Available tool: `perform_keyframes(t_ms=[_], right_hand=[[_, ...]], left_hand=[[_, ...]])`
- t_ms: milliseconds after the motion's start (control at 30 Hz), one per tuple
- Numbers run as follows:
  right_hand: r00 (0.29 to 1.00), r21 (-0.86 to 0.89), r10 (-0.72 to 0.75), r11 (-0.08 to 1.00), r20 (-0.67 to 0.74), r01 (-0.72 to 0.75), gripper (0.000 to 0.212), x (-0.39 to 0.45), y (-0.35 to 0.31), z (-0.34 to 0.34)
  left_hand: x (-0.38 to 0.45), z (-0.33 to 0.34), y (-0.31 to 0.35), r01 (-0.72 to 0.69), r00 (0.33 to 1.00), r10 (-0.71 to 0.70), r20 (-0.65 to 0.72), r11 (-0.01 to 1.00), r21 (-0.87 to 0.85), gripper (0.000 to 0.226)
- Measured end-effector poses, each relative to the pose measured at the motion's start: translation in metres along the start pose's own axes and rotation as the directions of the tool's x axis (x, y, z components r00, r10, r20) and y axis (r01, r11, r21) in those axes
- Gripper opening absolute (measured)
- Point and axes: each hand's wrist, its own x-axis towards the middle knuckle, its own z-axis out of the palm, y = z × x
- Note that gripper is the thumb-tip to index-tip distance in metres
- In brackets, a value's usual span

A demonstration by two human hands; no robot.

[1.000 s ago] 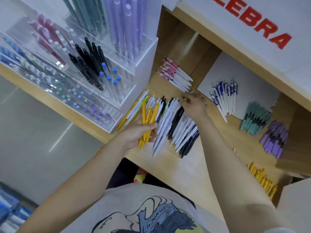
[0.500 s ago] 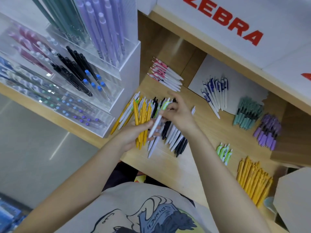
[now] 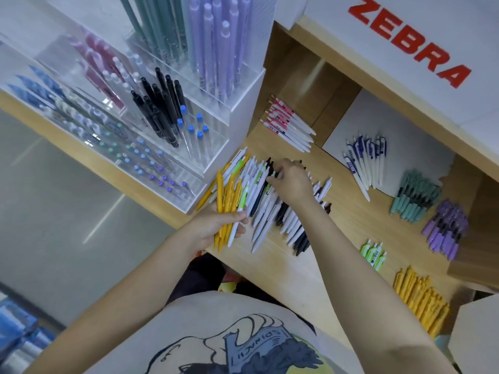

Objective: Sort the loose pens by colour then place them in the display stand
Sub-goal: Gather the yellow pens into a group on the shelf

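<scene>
Left hand (image 3: 216,225) grips yellow pens (image 3: 228,201) at the surface's (image 3: 272,268) left edge; right hand's (image 3: 293,182) fingers pinch within the mixed pile (image 3: 272,211).

Display stand (image 3: 237,85) clear glossy acrylic – pens (image 3: 270,209) smooth plastic – shelf (image 3: 348,220) matt wood grain

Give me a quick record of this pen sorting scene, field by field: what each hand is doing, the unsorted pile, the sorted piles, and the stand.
left hand: grips a bunch of yellow pens plus one white pen
right hand: fingers picking in the mixed pile
sorted piles: pink-clip pens; blue-clip pens; teal pens; purple pens; green-clip pens; yellow pile
display stand: clear compartments, already holding pens
surface: wooden shelf
</scene>
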Motion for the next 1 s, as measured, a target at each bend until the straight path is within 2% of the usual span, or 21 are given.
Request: perform_keyframes(t_ms=[133,233,333,533,600,667,733,767,800,900,1000], right_hand=[[0.993,0.319,0.104,0.944,-0.047,-0.084,0.015,0.002,-0.004,-0.014],[0.987,0.518,0.142,0.851,-0.068,-0.087,0.005,-0.01,-0.008,-0.039],[0.989,0.598,0.122,0.8,-0.086,-0.047,0.004,-0.032,-0.011,-0.065],[0.992,0.651,0.076,0.749,0.104,-0.126,0.007,-0.051,-0.024,-0.04],[0.993,0.639,0.076,0.761,0.087,-0.114,0.007,-0.047,-0.027,-0.026],[0.995,0.604,0.101,0.792,0.002,-0.082,0.013,-0.038,-0.023,-0.018],[0.989,0.468,0.076,0.884,-0.13,-0.006,0.015,-0.028,-0.015,-0.011],[0.984,0.341,0.03,0.94,-0.176,0.033,0.022,-0.023,-0.011,-0.007],[0.984,0.206,-0.012,0.977,-0.176,0.049,0.034,-0.019,-0.009,-0.003],[0.999,-0.053,-0.035,0.998,-0.024,0.034,0.073,-0.008,-0.012,0.007],[0.999,-0.126,-0.037,0.991,0.004,0.037,0.076,0.0,-0.015,0.014]], left_hand=[[0.0,-0.002,-0.004,-0.028,0.998,0.029,-0.051,0.999,0.029,0.033],[0.002,0.004,-0.004,-0.061,0.995,0.059,-0.077,0.998,-0.02,0.02],[0.003,0.011,-0.003,-0.062,0.996,0.054,-0.076,0.992,-0.105,0.014],[0.002,0.025,0.004,-0.027,0.998,0.039,0.054,0.979,-0.2,0.017],[0.002,0.026,0.004,-0.009,0.997,0.021,0.074,0.986,-0.166,0.017],[0.002,0.023,0.003,-0.018,0.999,0.024,0.047,0.992,-0.125,0.016],[0.003,0.018,0.0,-0.022,0.999,0.026,0.032,0.991,-0.134,0.018],[0.002,0.016,-0.001,-0.02,0.999,0.025,0.035,0.988,-0.155,0.019],[0.002,0.014,-0.002,-0.02,0.999,0.026,0.037,0.985,-0.169,0.019],[-0.002,0.01,-0.007,-0.032,0.999,0.034,0.012,0.984,-0.176,0.008],[-0.007,0.007,-0.013,-0.048,0.999,0.043,-0.033,0.987,-0.151,0.008]])
